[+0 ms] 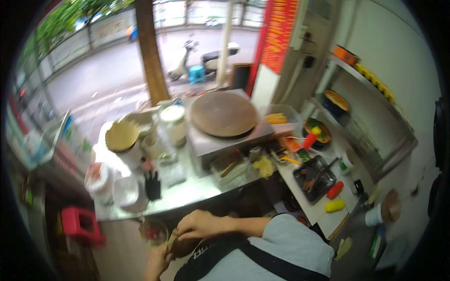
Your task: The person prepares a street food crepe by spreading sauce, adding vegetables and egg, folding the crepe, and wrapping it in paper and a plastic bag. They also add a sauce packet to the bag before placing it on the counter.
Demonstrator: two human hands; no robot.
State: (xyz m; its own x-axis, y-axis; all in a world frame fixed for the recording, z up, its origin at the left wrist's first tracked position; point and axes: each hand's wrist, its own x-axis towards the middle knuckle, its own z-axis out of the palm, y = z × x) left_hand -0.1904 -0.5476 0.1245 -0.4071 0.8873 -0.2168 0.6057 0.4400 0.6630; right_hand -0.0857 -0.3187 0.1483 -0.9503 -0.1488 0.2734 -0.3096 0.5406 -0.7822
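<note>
My right hand (198, 224) is bent in front of my body, its fingers closed on a small tan or greenish piece (172, 241) whose kind I cannot tell. Just below and to the left, my left hand (159, 260) touches the lower end of the same piece; its fingers are partly hidden. Both hands are slightly blurred, close to my dark apron (225, 251). Beyond them, on the counter (182, 196), stands a crepe griddle with a round plate (224, 114). A container with red contents (154, 232) is below the counter's edge, left of my hands.
Tubs, a white lidded jar (173, 121) and a black glove (153, 185) stand or lie on the counter's left. At right are a metal tray (314, 178), red (335, 190) and yellow (334, 206) squeeze bottles, and a shelf (372, 84). A pink stool (82, 224) stands low at left.
</note>
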